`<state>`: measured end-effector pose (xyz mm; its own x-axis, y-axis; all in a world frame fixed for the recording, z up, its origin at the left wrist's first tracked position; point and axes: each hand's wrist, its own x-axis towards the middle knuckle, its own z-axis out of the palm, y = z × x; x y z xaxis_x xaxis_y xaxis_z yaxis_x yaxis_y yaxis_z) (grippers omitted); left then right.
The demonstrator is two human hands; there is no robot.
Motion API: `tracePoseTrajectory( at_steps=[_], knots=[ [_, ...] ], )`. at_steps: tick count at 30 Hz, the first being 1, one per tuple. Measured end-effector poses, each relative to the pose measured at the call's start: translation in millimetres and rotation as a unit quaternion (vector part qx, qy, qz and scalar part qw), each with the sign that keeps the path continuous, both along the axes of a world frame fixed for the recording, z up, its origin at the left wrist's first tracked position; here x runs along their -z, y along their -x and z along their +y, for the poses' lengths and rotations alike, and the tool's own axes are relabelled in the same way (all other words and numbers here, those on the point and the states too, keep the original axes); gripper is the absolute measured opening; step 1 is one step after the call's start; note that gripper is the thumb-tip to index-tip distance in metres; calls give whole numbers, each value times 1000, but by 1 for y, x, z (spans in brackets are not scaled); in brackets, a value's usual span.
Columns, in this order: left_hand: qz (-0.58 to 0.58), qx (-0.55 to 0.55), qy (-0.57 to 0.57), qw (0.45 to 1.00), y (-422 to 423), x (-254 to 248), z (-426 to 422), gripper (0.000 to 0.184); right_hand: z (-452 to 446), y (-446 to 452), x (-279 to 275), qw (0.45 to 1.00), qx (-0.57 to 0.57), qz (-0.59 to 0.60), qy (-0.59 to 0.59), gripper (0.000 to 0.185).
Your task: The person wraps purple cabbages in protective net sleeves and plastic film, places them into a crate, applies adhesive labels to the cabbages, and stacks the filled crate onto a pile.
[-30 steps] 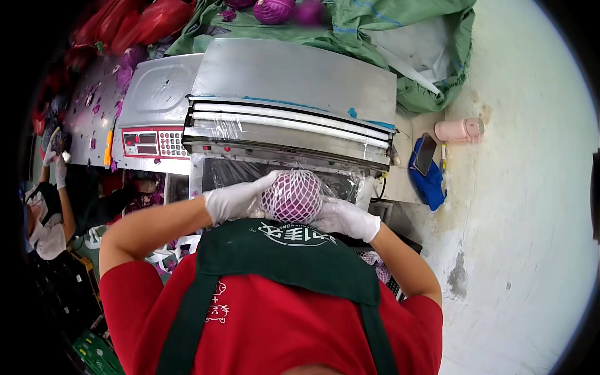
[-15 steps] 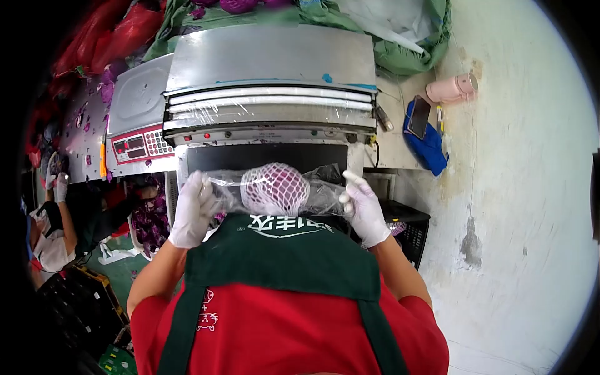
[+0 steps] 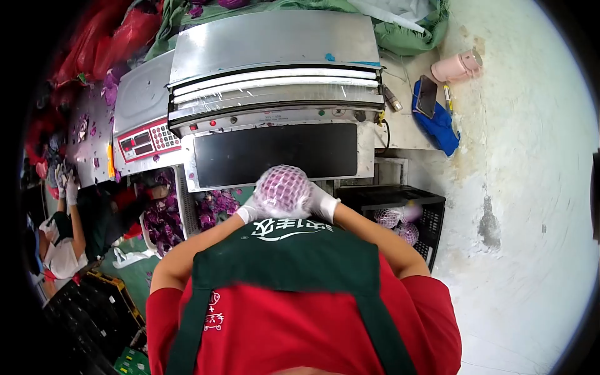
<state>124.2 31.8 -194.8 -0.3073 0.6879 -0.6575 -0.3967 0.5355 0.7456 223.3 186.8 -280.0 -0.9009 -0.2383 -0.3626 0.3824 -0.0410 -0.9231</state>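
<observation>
A round purple cabbage (image 3: 283,189) in white foam netting and clear film is held close to the green apron, in front of the wrapping machine's black plate (image 3: 275,152). My left hand (image 3: 249,210), gloved in white, presses on its left side, its fingertips hidden behind the cabbage. On the right side my right hand (image 3: 324,204), also gloved, grips it, with most fingers out of sight. Beyond the plate lie the machine's white film rollers (image 3: 275,81).
A red-framed scale (image 3: 149,140) stands left of the machine. Purple leaves fill a white crate (image 3: 181,203) below it. At right are a black crate (image 3: 431,219) with netted cabbages, a phone (image 3: 426,97), a blue cloth (image 3: 442,130) and a pink bottle (image 3: 457,66). A co-worker (image 3: 62,240) is far left.
The film ends stretched out to both sides are now gathered around the cabbage. Both my hands have closed in on it from the sides, and it sits nearer the apron.
</observation>
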Motion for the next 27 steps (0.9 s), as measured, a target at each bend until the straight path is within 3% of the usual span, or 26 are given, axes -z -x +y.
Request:
tracePoseTrajectory(
  at_steps=[1,3,5,6,7,8,9,10,11,12,13,15,16,17,18,20,21,22,24,26,27],
  knots=[
    [49,37,1,998,3,-6,-4,28,5,-2,-18,986,-38,102,-124,33],
    [229,129,42,964,14,-25,-14,24,3,11,-71,995,53,1,-89,28],
    [456,144,115,871,30,-62,-15,21,-5,25,-132,982,185,-35,17,18],
    [531,74,147,831,35,-94,-6,13,-9,35,-158,981,157,88,-76,13],
    [620,-7,42,783,44,-96,-12,11,-13,45,-184,951,147,207,-176,10],
    [691,-86,-67,715,53,-98,-18,10,-20,51,-184,961,153,216,-78,10],
    [703,-82,-144,691,63,-116,-18,12,-31,54,-193,977,157,98,106,12],
    [710,-76,-222,664,73,-138,-18,15,-42,54,-206,945,155,-19,287,15],
    [704,-24,-287,649,82,-147,-18,17,-56,49,-215,951,136,21,276,20],
    [681,6,-334,652,85,-159,-12,12,-63,35,-201,949,117,72,283,30],
    [523,70,-370,765,87,-168,-11,9,-70,22,-186,943,98,123,292,40],
    [171,173,-340,908,82,-176,-15,6,-94,29,-184,911,133,139,364,31],
    [-3,204,-270,941,77,-175,-18,7,-96,30,-185,921,154,172,313,32],
    [-75,186,-278,939,77,-170,-23,8,-98,31,-186,928,176,201,258,33],
    [-146,162,-279,935,74,-165,-23,11,-91,34,-212,941,196,274,20,36],
    [-132,116,-295,939,58,-186,-10,18,-97,37,-187,947,215,2,238,32],
    [-145,90,-236,957,60,-190,-4,21,-75,13,-223,915,230,-83,322,36],
    [-95,76,-210,970,55,-188,6,23,-71,-8,-221,863,273,-15,424,44],
    [2,50,-148,988,45,-184,25,28,-62,-46,-238,802,326,41,499,46],
    [130,12,-118,984,9,-161,57,24,-57,-68,-228,890,403,140,157,50],
    [99,36,-142,984,-8,-140,72,24,-43,-88,-221,869,402,113,267,50]
  ],
)
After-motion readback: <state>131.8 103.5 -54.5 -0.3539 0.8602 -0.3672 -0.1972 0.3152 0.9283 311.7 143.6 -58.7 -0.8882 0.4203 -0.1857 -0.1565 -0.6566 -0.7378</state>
